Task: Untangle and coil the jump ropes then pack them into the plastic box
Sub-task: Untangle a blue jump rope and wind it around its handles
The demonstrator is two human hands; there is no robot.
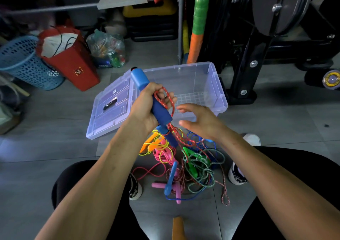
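My left hand [147,109] grips two blue foam handles [161,111] of a red speckled jump rope [170,100], with a few turns of that rope looped over its fingers. The rope trails down into a tangled pile of jump ropes [189,162] on the floor between my feet: green, pink, yellow, blue and red cords with coloured handles. My right hand [200,122] hovers just right of the handles, fingers spread, holding nothing. Behind both hands stands the clear plastic box [215,85], holding nothing, with its lid [110,107] lying flat to its left.
A red paper bag [73,61], a blue mesh basket [24,63] and a plastic bag of small items [108,50] stand at the back left. A black exercise machine frame [257,52] rises right of the box. My shoes [237,173] flank the rope pile.
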